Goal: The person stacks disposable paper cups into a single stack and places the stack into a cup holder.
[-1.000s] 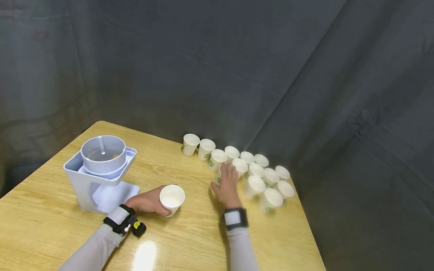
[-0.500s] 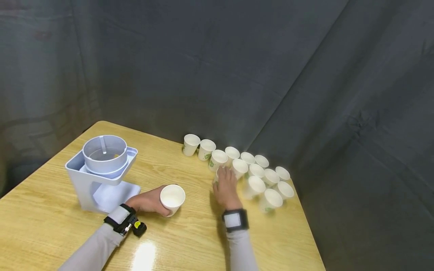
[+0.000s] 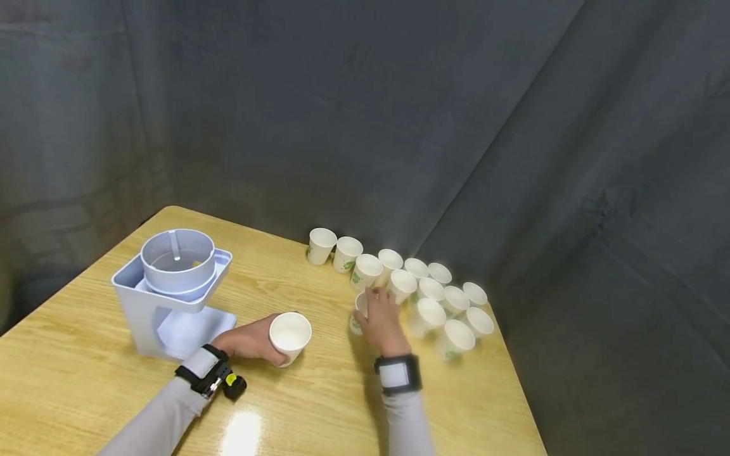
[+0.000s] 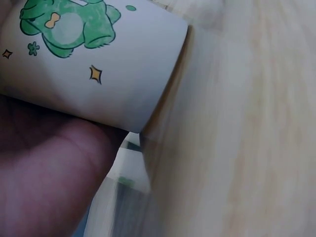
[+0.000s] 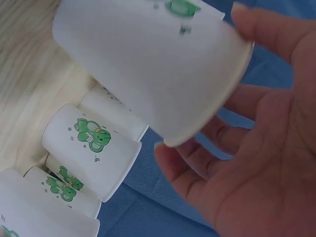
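Observation:
In the head view, my left hand (image 3: 251, 339) grips a white paper cup (image 3: 290, 332) from its left side, the cup upright with its mouth facing up. The left wrist view shows the green animal print on that cup (image 4: 143, 64). My right hand (image 3: 384, 322) holds a second paper cup (image 5: 153, 74) by its rim, thumb on one side and fingers on the other. Fingers partly cover this cup in the head view. Behind and to the right of it stand several more paper cups (image 3: 458, 335), upright and close together.
A pale grey stand (image 3: 137, 323) with a round hopper (image 3: 178, 278) occupies the table's left side, near my left wrist. Dark curtains (image 3: 342, 126) hang behind and right of the wooden table (image 3: 319, 405). Neighbouring cups (image 5: 94, 148) sit close to the right-hand cup.
My right hand has closed on a cup at the front of the group and shifted it slightly toward me and to the left. My left hand and its cup have stayed in place.

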### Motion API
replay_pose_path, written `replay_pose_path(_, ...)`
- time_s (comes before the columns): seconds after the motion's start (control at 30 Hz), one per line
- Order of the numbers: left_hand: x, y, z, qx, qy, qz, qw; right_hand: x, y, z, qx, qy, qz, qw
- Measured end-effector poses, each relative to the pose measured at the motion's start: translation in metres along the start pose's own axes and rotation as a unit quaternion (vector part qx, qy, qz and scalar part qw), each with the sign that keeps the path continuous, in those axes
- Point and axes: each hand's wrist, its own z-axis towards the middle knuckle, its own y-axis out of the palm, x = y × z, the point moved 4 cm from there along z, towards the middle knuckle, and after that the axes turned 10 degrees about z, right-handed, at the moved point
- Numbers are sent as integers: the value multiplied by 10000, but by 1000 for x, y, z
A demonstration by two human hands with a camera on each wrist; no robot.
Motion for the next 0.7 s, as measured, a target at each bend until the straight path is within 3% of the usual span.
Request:
replay_pose_path(0.27,1,1,-1,-14,-15,-101,9999,-4,-2,-6,-341,261,777,9961)
replay_pose_path(0.43,1,1,-1,-3,53,-111,9999,-14,-7,-10,-464,106,991,9939)
replay_pose_path(0.7,1,2,0,72,-94,125,9999,-37,-26,-16,-3,-461,1303,9904)
